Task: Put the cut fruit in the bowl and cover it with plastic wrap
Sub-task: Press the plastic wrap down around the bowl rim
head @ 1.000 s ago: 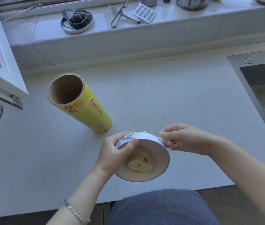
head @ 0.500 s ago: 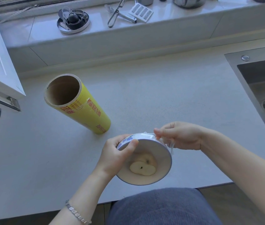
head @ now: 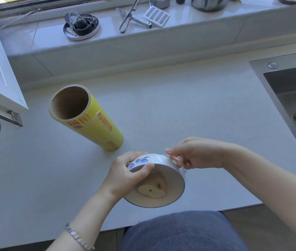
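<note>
- At the near edge of the counter (head: pixel 180 105), a white bowl (head: pixel 175 180) with a blue rim is held tilted, its mouth turned toward the person.
- Cut fruit (head: pixel 151 192): pale slices lying inside the bowl, on its low side.
- Left hand (head: pixel 125 173): curled round the bowl's left rim, thumb laid across the lip.
- Right hand (head: pixel 198 153): fingers bent, pinching clear plastic wrap (head: pixel 182 169) at the bowl's right outer wall.
- Cannot tell whether the film spans the whole mouth.
- Yellow wrap roll (head: pixel 105 129) stands on end beyond the bowl, apart from it.
- Steel sink (head: pixel 288 98) at far right.
</note>
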A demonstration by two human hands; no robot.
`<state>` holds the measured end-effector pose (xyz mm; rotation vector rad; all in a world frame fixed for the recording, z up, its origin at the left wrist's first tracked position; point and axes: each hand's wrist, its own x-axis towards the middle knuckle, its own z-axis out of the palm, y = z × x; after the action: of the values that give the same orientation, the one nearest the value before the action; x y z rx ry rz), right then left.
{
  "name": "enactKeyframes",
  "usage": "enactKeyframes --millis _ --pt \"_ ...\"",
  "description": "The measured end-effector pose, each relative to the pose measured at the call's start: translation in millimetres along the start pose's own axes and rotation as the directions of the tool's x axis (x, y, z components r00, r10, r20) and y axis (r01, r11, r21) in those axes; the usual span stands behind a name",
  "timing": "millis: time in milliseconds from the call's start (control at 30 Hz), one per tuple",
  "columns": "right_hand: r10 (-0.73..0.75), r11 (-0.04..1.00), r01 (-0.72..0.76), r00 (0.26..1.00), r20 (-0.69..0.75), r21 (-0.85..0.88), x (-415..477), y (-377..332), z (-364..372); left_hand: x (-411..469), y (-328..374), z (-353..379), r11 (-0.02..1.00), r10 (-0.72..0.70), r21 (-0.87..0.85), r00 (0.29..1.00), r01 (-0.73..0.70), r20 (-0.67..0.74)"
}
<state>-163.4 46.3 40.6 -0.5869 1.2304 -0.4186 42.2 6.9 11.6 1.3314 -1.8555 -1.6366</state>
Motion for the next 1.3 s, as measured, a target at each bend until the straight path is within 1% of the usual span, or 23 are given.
enactKeyframes --millis 67,133,167,233,300,433,500,600,733,833,900,933,967,1000,1067,1100,1133,1167,1200,1233,1267,1300 --pt "0.039 0.997 -0.039 0.999 0.005 -0.06 -0.9 -6.0 2.4 -1.2 0.2 0.4 1.0 0.0 0.001 1.0 0.0 0.015" --pt "0.007 0.997 -0.009 1.0 -0.016 -0.076 0.7 -6.8 4.3 -1.8 1.7 1.4 1.0 -0.002 -0.023 1.0 0.002 0.017" --pt "-0.024 0.999 0.022 0.999 -0.041 -0.047 2.6 -5.2 5.9 -1.8 2.3 1.9 0.999 -0.002 -0.033 1.0 0.003 0.016" --pt "-0.097 0.992 0.105 0.988 -0.117 0.066 7.1 0.8 9.2 -1.6 2.6 2.4 0.999 -0.002 -0.036 1.0 0.002 0.009" --pt "-0.167 0.972 0.198 0.962 -0.216 0.13 10.8 6.7 14.3 -1.9 1.9 1.7 1.0 0.002 -0.022 1.0 -0.002 -0.004" --pt "-0.275 0.938 0.336 0.871 -0.408 0.086 16.5 13.4 26.7 -3.0 0.6 -0.2 1.0 0.022 -0.021 0.999 -0.023 -0.024" --pt "-0.287 0.92 0.377 0.836 -0.467 0.109 20.9 14.5 31.4 -3.1 1.4 0.5 0.999 0.033 -0.028 0.999 -0.034 -0.034" --pt "-0.267 0.913 0.379 0.834 -0.482 0.15 24.3 12.5 34.5 -3.4 4.1 2.5 0.998 0.053 -0.038 0.997 -0.055 -0.052" --pt "-0.33 0.924 0.382 0.802 -0.499 0.002 24.6 8.2 32.2 -4.3 8.8 3.8 0.995 0.072 -0.058 0.993 -0.077 -0.093" --pt "-0.322 0.929 0.37 0.838 -0.44 0.026 24.9 9.2 29.0 -5.5 13.7 5.4 0.993 0.112 -0.029 0.993 -0.113 -0.04" --pt "-0.278 0.95 0.312 0.877 -0.392 0.025 24.9 12.9 27.7 -7.3 16.5 8.0 0.992 0.127 0.004 0.992 -0.127 -0.006" --pt "-0.269 0.954 0.3 0.883 -0.385 0.02 24.9 15.1 26.9 -7.8 16.7 8.9 0.993 0.122 0.009 0.993 -0.122 -0.009" --pt "-0.286 0.948 0.319 0.868 -0.406 0.014 25.1 17.4 25.0 -7.7 16.2 9.1 0.994 0.111 0.007 0.994 -0.111 -0.018" --pt "-0.334 0.925 0.379 0.825 -0.456 0.007 23.7 19.4 22.4 -7.3 15.5 8.5 0.995 0.096 -0.004 0.995 -0.096 -0.03" --pt "-0.489 0.826 0.561 0.672 -0.557 -0.048 13.2 23.1 15.6 -6.2 13.7 5.9 0.997 0.064 -0.03 0.996 -0.066 -0.058" --pt "-0.574 0.769 0.632 0.612 -0.543 -0.101 5.2 23.9 12.9 -5.3 13.0 4.2 0.998 0.059 -0.032 0.996 -0.061 -0.068" --pt "-0.659 0.719 0.675 0.587 -0.472 -0.164 -3.1 24.0 13.3 -4.3 13.1 2.7 0.998 0.059 -0.027 0.996 -0.061 -0.073" --pt "-0.722 0.682 0.696 0.589 -0.363 -0.226 -9.9 24.3 16.9 -3.3 13.3 2.0 0.998 0.06 -0.026 0.996 -0.062 -0.073" --pt "-0.752 0.659 0.691 0.608 -0.255 -0.297 -12.9 26.4 21.7 -2.3 13.5 2.2 0.997 0.059 -0.038 0.996 -0.061 -0.071" --pt "-0.758 0.644 0.674 0.627 -0.179 -0.361 -13.1 28.4 26.4 -1.5 14.2 2.7 0.996 0.054 -0.062 0.996 -0.058 -0.072" --pt "-0.755 0.636 0.657 0.639 -0.148 -0.406 -11.5 30.2 29.8 -0.9 14.7 3.5 0.994 0.047 -0.092 0.996 -0.055 -0.079" --pt "-0.751 0.637 0.644 0.643 -0.152 -0.423 -9.8 31.0 32.1 -0.3 15.1 4.7 0.991 0.041 -0.122 0.995 -0.052 -0.09"
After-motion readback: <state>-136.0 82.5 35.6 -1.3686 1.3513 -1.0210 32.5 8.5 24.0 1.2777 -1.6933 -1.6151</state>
